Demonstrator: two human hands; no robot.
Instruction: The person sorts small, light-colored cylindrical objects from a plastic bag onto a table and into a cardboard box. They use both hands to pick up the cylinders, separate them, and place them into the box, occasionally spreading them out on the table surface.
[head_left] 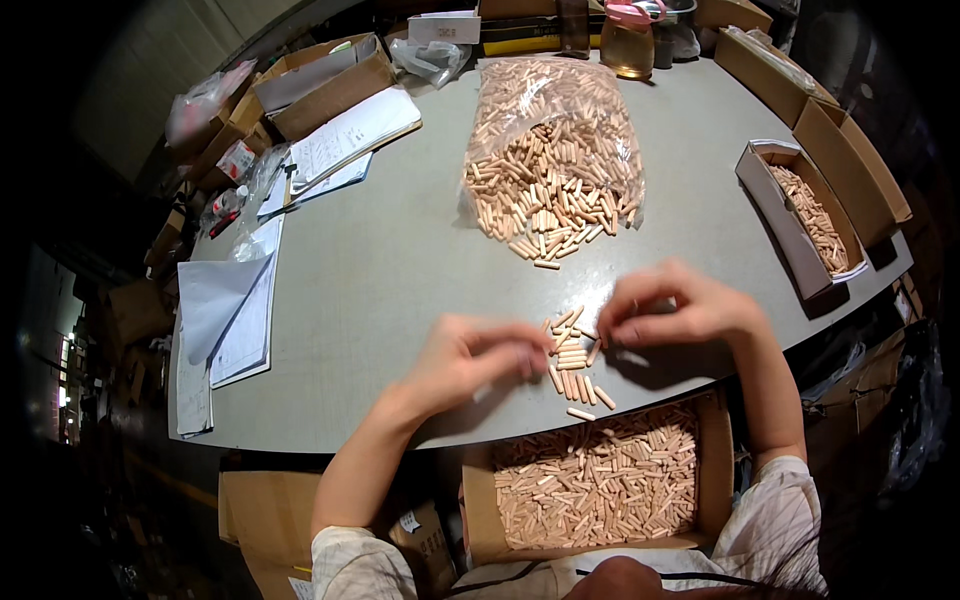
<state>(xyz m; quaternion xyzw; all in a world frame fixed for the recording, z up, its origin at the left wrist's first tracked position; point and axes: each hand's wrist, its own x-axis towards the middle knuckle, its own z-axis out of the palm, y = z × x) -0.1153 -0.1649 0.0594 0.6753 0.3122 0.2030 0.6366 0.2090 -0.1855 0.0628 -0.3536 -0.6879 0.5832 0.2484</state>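
Small wooden dowels [573,364] lie in a loose pile near the table's front edge, some side by side and others crossed. At the pile's left edge is my left hand [470,362], blurred by motion, with its fingers stretched toward the dowels and no dowel visible in it. My right hand [672,308] hovers at the right edge, fingers loosely bent and thumb apart, its tips beside a tilted dowel [594,352]. Farther back, a clear plastic bag [556,100] full of dowels lies with its mouth toward me, and several have spilled out.
Below the table edge, a cardboard box [482,515] holds many dowels. A narrow box [775,220] of dowels stands at right beside a long cardboard box [850,165]. Papers [225,310] and a clipboard [350,140] lie at left. A pink-lidded jar [628,50] stands behind the bag.
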